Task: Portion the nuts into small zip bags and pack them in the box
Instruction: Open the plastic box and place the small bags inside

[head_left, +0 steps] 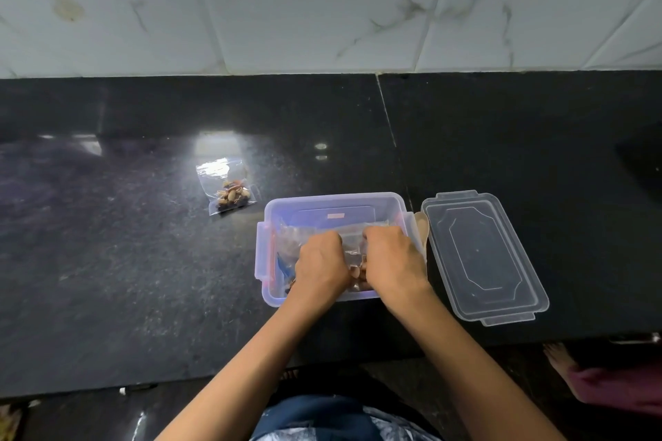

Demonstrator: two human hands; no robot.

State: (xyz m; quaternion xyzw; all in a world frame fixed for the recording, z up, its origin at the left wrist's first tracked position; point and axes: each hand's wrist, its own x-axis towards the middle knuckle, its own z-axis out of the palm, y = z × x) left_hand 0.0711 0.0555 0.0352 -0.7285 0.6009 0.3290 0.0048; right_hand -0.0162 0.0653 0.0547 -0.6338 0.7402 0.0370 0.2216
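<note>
A clear plastic box [335,202] stands on the black counter in front of me. Both hands are inside it. My left hand [318,265] and my right hand [390,260] each grip a side of a small zip bag of nuts [353,243] that lies in the box. More bags of nuts lie under my hands, partly hidden. Another filled zip bag [229,190] rests on the counter to the left of the box, apart from it.
The box's clear lid [483,254] lies flat to the right of the box. A wooden spoon [422,225] lies between box and lid. A white marble-tiled wall rises behind the black counter [125,243]. A bare foot [559,358] shows at the lower right.
</note>
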